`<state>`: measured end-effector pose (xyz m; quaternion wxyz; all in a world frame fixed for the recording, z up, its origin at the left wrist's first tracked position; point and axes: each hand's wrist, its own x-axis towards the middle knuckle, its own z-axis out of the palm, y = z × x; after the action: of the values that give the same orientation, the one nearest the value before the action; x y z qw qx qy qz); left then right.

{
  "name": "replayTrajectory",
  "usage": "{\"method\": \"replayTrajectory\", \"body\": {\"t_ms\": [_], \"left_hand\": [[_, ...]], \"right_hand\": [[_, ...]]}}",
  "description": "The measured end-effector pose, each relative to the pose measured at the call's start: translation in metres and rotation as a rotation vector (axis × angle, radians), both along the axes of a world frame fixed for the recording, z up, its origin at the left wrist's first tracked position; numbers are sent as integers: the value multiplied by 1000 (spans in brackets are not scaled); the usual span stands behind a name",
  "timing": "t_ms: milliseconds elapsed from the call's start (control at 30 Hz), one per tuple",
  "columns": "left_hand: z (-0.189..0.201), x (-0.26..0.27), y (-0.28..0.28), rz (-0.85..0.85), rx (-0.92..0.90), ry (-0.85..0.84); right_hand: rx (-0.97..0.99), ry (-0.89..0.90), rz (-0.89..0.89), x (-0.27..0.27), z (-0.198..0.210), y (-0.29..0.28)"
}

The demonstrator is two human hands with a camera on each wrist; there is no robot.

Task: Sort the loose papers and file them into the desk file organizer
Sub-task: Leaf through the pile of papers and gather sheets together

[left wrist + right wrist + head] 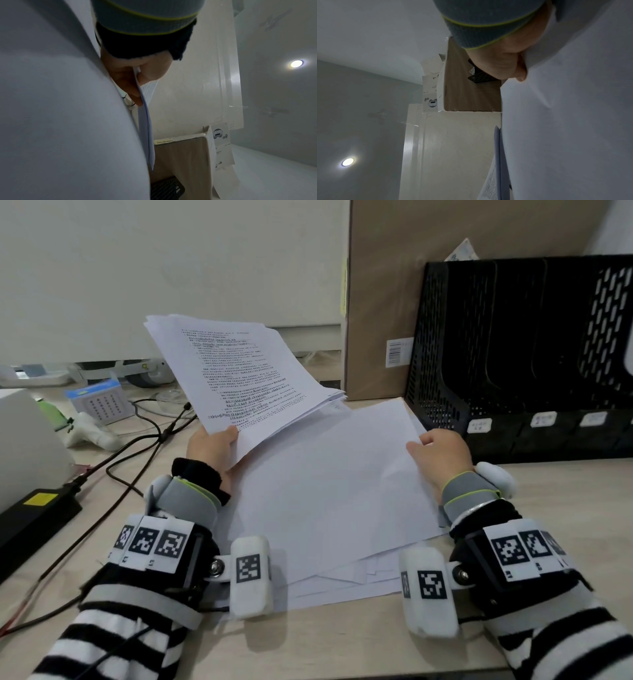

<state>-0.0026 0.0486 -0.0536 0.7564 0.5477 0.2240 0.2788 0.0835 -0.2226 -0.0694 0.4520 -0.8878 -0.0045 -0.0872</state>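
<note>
At a cluttered desk (342,645), the left hand (212,450) pinches a printed sheaf (239,374) raised at left; the right hand (442,457) grips a blank sheet's (335,484) right edge over loose papers (342,580), near the black file organizer (513,354) at far right.

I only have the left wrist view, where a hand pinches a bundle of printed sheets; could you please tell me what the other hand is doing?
Observer: The right hand grips the right edge of a blank white sheet on top of the loose white paper pile on the beige desk.
Operator: Thank you. Is the bundle clear of that pile?
Observer: Yes, the left hand holds the printed white paper bundle tilted up above the pile's far left corner.
Operator: And where is the organizer, please?
Observer: The black perforated file organizer stands just beyond the right hand, with small white labels along its front.
</note>
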Motion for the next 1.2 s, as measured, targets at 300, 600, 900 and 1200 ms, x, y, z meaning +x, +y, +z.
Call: {"method": "replayTrajectory", "body": {"t_ms": [300,600,900,1200], "left_hand": [[4,-4,16,83,-48,28],[-2,0,17,-18,-26,71],[1,-1,8,-131,52,62],[4,-3,3,-151,95,67]], "right_hand": [[411,-333,-303,5,11,-10],[886,-349,315,-17,24,13],[466,65,805,-28,12,16],[446,41,805,-32,14,17]]}}
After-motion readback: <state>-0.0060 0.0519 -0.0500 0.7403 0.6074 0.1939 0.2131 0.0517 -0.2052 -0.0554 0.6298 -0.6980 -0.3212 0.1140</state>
